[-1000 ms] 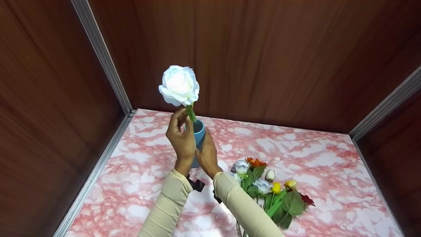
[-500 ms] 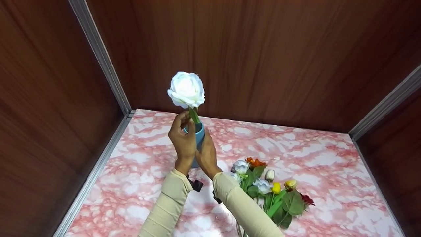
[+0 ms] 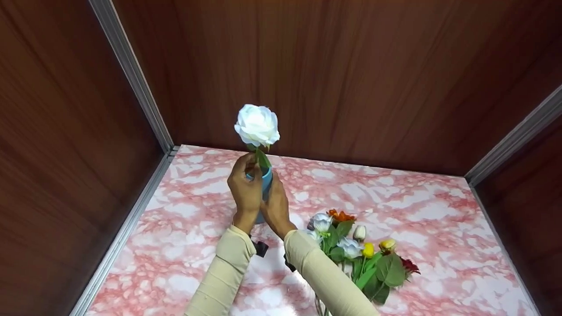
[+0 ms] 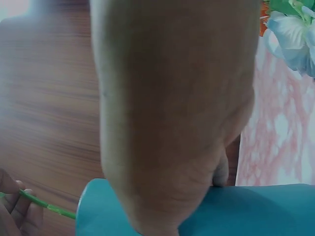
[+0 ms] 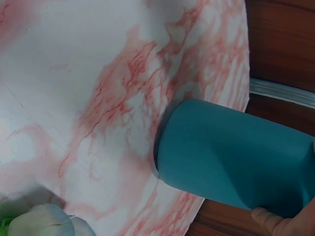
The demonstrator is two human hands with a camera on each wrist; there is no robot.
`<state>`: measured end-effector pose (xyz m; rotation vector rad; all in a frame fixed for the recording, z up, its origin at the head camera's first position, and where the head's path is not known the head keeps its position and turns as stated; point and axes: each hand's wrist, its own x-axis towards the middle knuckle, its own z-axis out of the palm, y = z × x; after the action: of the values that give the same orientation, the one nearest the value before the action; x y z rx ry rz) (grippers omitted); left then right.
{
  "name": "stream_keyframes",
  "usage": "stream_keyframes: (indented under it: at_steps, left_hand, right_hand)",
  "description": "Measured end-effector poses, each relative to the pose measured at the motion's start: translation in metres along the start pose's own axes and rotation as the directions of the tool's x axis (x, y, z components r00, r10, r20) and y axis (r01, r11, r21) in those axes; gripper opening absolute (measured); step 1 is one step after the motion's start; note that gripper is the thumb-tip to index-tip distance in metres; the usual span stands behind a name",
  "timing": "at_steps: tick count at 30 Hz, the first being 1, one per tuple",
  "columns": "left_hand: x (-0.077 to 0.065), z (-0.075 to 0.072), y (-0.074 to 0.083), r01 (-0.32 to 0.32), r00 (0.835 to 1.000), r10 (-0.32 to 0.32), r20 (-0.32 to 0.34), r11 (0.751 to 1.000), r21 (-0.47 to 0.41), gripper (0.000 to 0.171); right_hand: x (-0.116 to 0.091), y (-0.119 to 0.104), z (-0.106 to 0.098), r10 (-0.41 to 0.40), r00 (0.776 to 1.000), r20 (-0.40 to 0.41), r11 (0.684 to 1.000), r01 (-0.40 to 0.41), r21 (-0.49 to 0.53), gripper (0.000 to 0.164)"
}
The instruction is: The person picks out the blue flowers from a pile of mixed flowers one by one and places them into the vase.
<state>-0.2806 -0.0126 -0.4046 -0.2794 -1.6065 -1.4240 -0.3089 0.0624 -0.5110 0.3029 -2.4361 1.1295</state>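
My left hand (image 3: 247, 186) pinches the green stem (image 4: 49, 206) of a white artificial rose (image 3: 257, 125) between thumb and fingers. The bloom stands upright above the hand, with a leaf (image 3: 263, 159) just beneath it. From the fingertips (image 4: 25, 194), the stem runs to the mouth of a teal cylindrical vase (image 5: 231, 155). My right hand (image 3: 277, 202) grips the side of this vase, which stands upright on the table. Its fingers show on the vase's upper part in the right wrist view, and the hand fills much of the left wrist view.
A bunch of artificial flowers (image 3: 351, 248), white, yellow, orange and dark red with green leaves, lies right of the vase, partly under the right sleeve (image 3: 327, 272). The pink-and-white marbled table (image 3: 421, 219) meets brown wood-grain panels (image 3: 307, 79) with metal corner rails.
The white rose has come down and slightly right, its stem going lower towards the vase mouth with my left hand. The right hand and vase have stayed in place.
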Motion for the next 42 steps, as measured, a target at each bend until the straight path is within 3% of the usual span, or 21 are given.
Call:
stream_keyframes:
  at_steps: [12,24,33,37,42]
  left_hand:
    - [-0.008,0.006,-0.037,-0.001,1.0,-0.001,0.019,0.997,0.072,0.022]
    - [-0.016,0.005,-0.05,0.048,0.996,-0.062,0.065,0.981,0.187,0.019]
    - [-0.021,0.006,-0.059,-0.029,0.998,0.008,0.063,0.944,0.329,0.014]
    - [-0.025,0.005,-0.059,-0.026,0.999,0.008,0.051,0.925,0.38,0.019]
    - [-0.027,0.005,-0.059,-0.019,0.999,-0.001,0.051,0.918,0.396,0.022]
  right_hand:
    - [-0.001,-0.002,0.001,-0.023,0.999,-0.042,1.0,0.023,-0.016,0.066]
    - [-0.002,0.0,0.003,-0.044,0.996,-0.078,0.999,0.045,0.013,0.063]
    - [0.0,-0.001,0.002,-0.043,0.995,-0.095,0.998,0.048,0.051,0.06]
    - [-0.001,-0.001,0.003,-0.047,0.994,-0.103,0.997,0.053,0.052,0.055]
    - [-0.001,-0.001,0.003,-0.053,0.992,-0.111,0.997,0.059,0.052,0.052]
